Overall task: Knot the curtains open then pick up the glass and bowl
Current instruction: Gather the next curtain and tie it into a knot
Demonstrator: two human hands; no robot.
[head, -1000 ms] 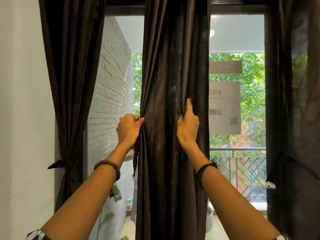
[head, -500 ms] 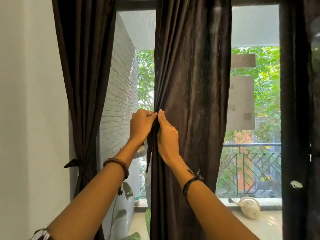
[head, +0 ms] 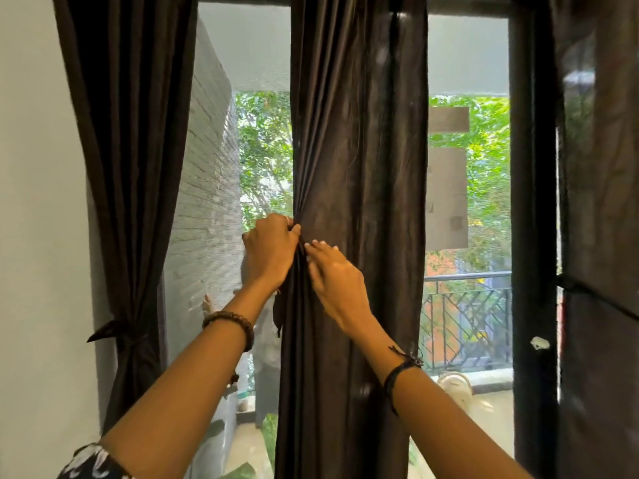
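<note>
head view | your left hand (head: 269,248) fists tight on the left edge of the middle curtain (head: 359,202), bunching its folds | your right hand (head: 333,274) lies just beside it, fingers nearly straight on the cloth, nothing pinched | left curtain (head: 131,167) hangs tied back by the wall (head: 34,236) | glass and bowl out of shot

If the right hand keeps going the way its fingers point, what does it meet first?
The right hand points up and to the left, its fingertips already on the middle curtain. Straight on it would meet the gathered folds, then the left hand gripping them, though depth is hard to judge.
</note>
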